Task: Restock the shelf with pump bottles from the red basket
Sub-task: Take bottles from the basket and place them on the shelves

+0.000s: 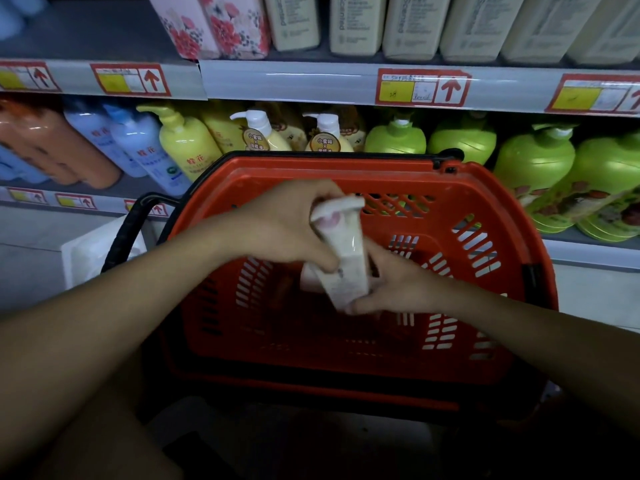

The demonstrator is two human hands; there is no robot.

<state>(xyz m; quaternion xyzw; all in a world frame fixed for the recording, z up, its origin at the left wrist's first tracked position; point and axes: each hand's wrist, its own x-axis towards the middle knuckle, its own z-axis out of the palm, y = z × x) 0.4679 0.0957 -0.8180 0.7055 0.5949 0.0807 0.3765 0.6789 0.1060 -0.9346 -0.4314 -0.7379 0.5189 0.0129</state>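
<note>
Grip: left hand (291,225) curled round the pump head and neck of a white pump bottle (343,256); right hand (391,289) cupping and pinching its base from the lower right.
Bottle: centre of frame, held tilted above the open red basket (485,188), pump end uppermost, clear of the basket walls.
Handling: likely rigid plastic with a glossy, somewhat slippery skin; weight judged moderate if full; pump spout the weak point, so body or base the safer hold.
Left arm: entering from lower left, forearm angled up toward centre, wrist bent over the pump.
Right arm: entering from lower right, forearm nearly level, palm turned up under the base.
Basket: red, slotted sides, black handle (124,233) hanging at left of frame; interior dim, remaining contents hard to tell.
Shelf: middle shelf (311,81) behind, lined with yellow and green pump bottles (533,161).
</note>
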